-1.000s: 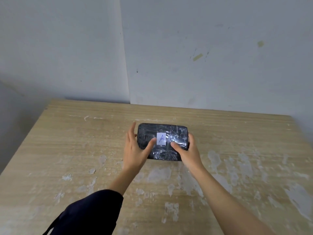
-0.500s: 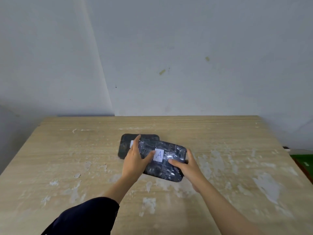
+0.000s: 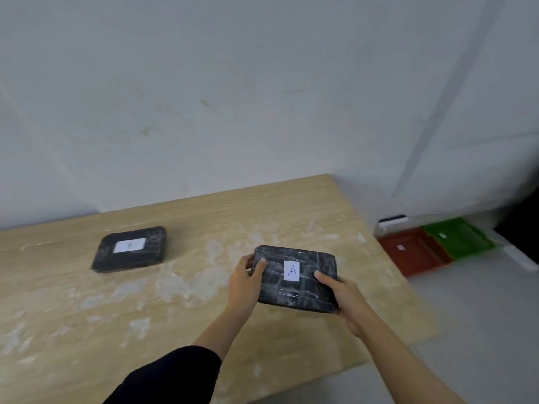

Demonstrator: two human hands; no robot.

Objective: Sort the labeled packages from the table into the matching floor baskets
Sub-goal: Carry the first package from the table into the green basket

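Observation:
A black plastic-wrapped package with a white label marked "A" is held above the right part of the wooden table. My left hand grips its left end and my right hand grips its right near corner. A second black package with a blurred white label lies flat on the table at the left. On the floor past the table's right edge stand a red basket and a green basket, each with a small white tag.
Pale walls close off the back and meet in a corner at the right. A small white and black object sits by the wall behind the red basket. Grey floor lies to the right of the table.
The package marked A has been lifted off the second package and carried right in both hands. The view has swung right, bringing the floor baskets into sight.

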